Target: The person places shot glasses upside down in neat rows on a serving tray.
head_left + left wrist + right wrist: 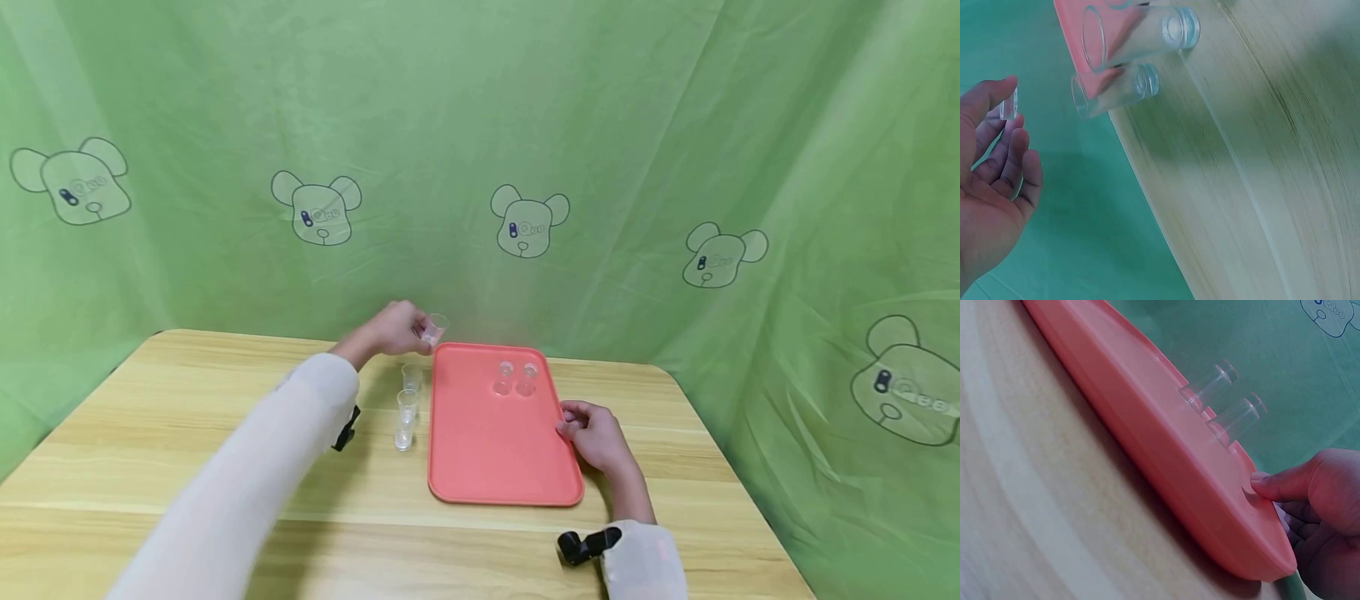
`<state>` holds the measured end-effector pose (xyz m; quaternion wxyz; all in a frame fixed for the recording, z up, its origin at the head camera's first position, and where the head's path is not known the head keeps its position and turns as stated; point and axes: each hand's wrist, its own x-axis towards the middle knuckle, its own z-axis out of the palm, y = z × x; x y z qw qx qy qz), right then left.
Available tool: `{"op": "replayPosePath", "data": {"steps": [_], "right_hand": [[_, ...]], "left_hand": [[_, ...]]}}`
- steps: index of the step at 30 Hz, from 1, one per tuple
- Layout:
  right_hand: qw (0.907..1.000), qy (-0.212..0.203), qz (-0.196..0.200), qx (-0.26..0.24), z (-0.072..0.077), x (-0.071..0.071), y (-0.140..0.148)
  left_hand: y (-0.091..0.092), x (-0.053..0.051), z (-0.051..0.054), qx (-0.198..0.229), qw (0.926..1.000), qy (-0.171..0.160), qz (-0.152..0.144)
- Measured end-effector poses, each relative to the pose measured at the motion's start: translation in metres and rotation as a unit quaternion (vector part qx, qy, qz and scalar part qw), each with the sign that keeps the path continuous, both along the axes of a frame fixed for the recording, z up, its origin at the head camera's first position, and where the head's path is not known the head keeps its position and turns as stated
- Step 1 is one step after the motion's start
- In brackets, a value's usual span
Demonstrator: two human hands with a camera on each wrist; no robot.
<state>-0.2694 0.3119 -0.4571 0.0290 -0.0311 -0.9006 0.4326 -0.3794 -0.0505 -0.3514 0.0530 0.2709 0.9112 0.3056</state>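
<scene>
In the head view, my left hand (399, 327) pinches a small clear shot glass (437, 327) by the tray's far left corner, its wider end up and slightly tilted. The left wrist view shows that shot glass (1009, 106) between thumb and fingertips. My right hand (597, 435) grips the right rim of a red tray (502, 467); its thumb (1272, 481) lies over the rim in the right wrist view. Two shot glasses (1235, 419) stand upside down on the tray's far right part. Left of the tray, two more shot glasses (407, 417) stand upright in a line.
The tray lies on a wooden table (225, 400). Behind and beside the table hangs a green curtain (420, 125) with printed bear heads. The upright glasses stand close to the tray's left edge, beside my left forearm.
</scene>
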Motion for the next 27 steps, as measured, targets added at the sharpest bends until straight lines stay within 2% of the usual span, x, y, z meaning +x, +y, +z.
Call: {"op": "replayPosePath", "data": {"steps": [7,17,27], "right_hand": [[1.0,0.003,0.0,-0.002,0.0,-0.001,0.0],[1.0,0.004,0.003,-0.003,-0.001,-0.001,0.0],[1.0,0.0,0.001,-0.009,-0.001,-0.002,0.001]], "left_hand": [[0.011,0.001,-0.001,0.004,1.0,-0.001,-0.006],[0.023,0.006,-0.003,-0.005,0.9996,-0.024,0.015],[0.034,0.007,-0.01,-0.018,0.9991,-0.025,0.03]]}}
